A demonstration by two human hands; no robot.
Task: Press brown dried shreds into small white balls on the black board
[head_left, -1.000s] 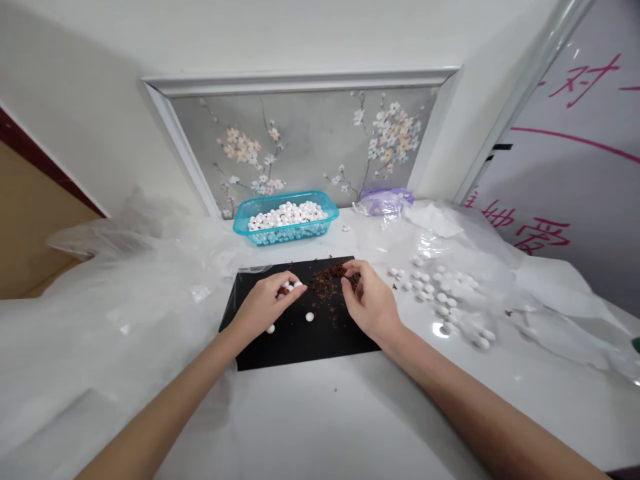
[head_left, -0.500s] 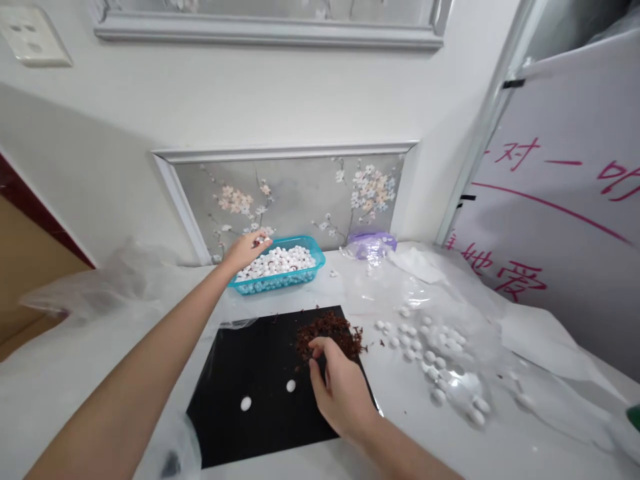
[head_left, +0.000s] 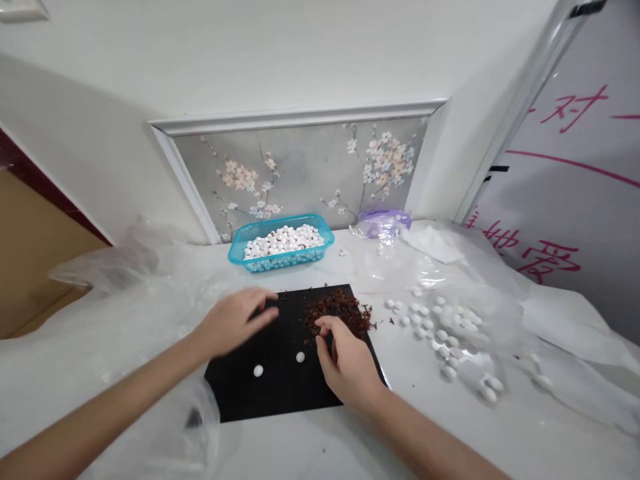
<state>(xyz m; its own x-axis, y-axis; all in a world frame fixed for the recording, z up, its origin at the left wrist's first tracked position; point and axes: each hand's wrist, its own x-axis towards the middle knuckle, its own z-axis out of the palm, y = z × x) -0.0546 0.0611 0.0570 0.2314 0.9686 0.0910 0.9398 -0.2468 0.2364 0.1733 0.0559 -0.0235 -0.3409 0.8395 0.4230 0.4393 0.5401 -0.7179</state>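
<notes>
My left hand is over the left part of a black sheet, thumb and fingers spread, nothing visible in it. My right hand hovers at the near edge of a heap of brown shreds on the sheet. Its fingers curl loosely, with a small gap between thumb and index finger, and no held thing shows. Two small white balls lie on the sheet: one just left of my right hand, the other below my left hand. Behind stands a turquoise basket filled with white balls.
Many loose white balls lie on the right under and around clear plastic wrap. A purple item stands at the wall. Crumpled plastic sheeting covers the left side. A whiteboard with red writing leans at the right.
My left hand has come back from the turquoise basket to above the black sheet, and its fingers are now spread with no ball seen. The right hand keeps its place by the shreds. The view has tilted down.
</notes>
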